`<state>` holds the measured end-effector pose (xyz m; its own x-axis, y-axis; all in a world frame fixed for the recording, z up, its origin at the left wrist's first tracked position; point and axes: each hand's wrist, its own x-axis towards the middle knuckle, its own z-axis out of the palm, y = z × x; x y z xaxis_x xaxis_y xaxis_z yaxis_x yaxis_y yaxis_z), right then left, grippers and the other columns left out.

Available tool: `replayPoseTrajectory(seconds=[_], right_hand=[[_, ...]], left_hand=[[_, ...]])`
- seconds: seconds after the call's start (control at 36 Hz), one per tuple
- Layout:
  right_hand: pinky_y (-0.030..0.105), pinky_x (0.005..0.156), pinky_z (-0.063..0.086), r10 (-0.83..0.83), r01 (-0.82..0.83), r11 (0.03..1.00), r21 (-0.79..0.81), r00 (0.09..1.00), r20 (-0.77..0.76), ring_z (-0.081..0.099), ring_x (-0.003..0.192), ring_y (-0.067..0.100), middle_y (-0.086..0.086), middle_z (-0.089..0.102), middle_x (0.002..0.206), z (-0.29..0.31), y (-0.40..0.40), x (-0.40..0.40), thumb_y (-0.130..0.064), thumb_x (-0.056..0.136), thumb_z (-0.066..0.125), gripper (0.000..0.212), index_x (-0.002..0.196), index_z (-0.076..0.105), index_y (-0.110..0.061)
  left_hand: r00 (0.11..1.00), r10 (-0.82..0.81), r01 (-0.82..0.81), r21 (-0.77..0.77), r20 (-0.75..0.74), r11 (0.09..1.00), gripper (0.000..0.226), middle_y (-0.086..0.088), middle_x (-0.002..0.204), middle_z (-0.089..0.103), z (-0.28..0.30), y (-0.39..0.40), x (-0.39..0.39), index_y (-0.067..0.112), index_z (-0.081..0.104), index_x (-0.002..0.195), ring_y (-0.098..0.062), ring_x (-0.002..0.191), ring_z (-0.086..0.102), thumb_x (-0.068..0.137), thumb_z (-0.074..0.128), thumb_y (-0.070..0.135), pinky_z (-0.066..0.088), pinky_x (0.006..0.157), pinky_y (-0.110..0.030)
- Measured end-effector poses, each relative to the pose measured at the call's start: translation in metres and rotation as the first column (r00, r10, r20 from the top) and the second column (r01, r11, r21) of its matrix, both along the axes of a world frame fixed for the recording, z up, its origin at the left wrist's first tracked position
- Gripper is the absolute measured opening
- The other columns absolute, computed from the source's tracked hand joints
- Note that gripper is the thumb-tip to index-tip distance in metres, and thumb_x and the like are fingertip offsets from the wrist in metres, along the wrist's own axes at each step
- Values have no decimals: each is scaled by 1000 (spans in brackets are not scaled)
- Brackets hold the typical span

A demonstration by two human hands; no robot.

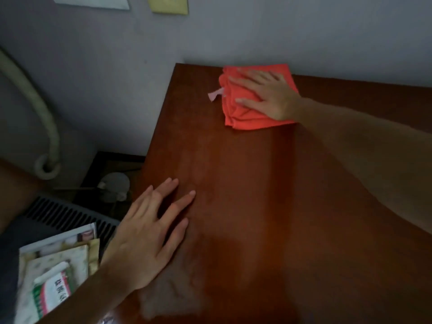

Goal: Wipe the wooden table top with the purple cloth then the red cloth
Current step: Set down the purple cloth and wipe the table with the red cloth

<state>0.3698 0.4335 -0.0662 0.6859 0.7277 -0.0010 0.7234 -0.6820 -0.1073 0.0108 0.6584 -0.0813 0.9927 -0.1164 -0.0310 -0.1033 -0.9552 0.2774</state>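
Up at the far end of the wooden table (245,206), the right hand (268,94) lies flat on the red cloth (247,118), fingers straight and spread, pressing it down against the wood. This cloth is folded into a rough square with rumpled layers along its left side, and a small pale tag (216,94) sticks out from that edge — it sits close to the far left corner of the table, just short of the grey wall (117,66).

Nearer, the left hand (149,232) rests palm down on the table's left edge, fingers straight and slightly apart, holding nothing. The 2 hands are well apart, 1 near and 1 far.

Off the table's left side sits a stack of papers and printed packets (53,267), the top one striped green and red. Beyond them are a dark slatted grille (67,216) and a pale curved pipe (44,118) running down the wall. The purple cloth is out of view.
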Motion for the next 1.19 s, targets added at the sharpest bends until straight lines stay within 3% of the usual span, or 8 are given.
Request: replayPoseTrajectory(seconds=[0.44,0.58,0.69,0.81,0.92,1.03,1.14,1.19], right_hand=[[65,123,3,-485,490,866,100,872,-74,9,160,24,-2,11,174,-11,34,-45,-78,97,28,76,163,16,-44],[64,124,0,-485,490,868,75,871,-75,7,160,25,-2,10,174,-12,36,-124,-78,97,24,75,163,11,-45],[64,124,4,-435,436,896,84,900,-37,9,160,24,-2,12,174,-14,43,-211,-80,94,19,78,163,11,-45],[65,124,6,-329,331,942,57,944,-36,9,160,24,-2,11,174,-14,53,-310,-79,92,16,80,164,12,-43],[64,123,9,-177,178,982,60,984,-17,7,161,23,-2,10,174,-13,54,-406,-78,96,26,78,164,18,-39],[66,122,13,-14,15,1000,21,1000,-25,2,161,22,-3,6,174,-14,47,-457,-77,97,30,80,165,13,-39],[66,122,15,127,-128,991,-29,991,-38,1,161,21,-4,3,175,-10,43,-441,-79,95,33,82,164,10,-41],[63,123,11,259,-261,964,-54,965,-50,-1,161,18,-6,1,175,-8,41,-417,-79,95,36,81,164,12,-43]], left_hand=[[997,5,-3,-23,77,1000,50,-3,159,33,-4,0,3,29,38,153,-16,154,21,107,29,47,10,127,-37],[984,71,-46,-149,166,988,46,-5,147,45,-4,0,3,14,50,141,-21,140,42,105,37,41,34,115,-42],[917,287,-199,-305,277,931,38,-9,134,50,-3,5,1,10,59,126,-26,121,51,103,41,35,39,99,-43],[849,493,-330,-535,193,778,43,-13,126,49,-9,15,-8,5,58,123,-30,119,52,100,39,36,41,104,-47],[880,473,-327,-669,42,668,43,1,122,46,-15,25,-41,7,54,131,-16,121,49,102,38,35,38,109,-33],[896,441,-337,-719,-47,608,33,1,122,62,-13,41,-71,18,55,132,6,105,56,105,42,32,41,97,-14],[928,370,-310,-649,-48,695,37,9,115,67,-12,59,-83,28,53,133,-6,113,60,101,40,41,49,102,-44],[940,340,-288,-624,-37,726,38,15,115,65,-8,63,-84,30,52,133,-9,117,59,101,38,45,49,101,-48]])
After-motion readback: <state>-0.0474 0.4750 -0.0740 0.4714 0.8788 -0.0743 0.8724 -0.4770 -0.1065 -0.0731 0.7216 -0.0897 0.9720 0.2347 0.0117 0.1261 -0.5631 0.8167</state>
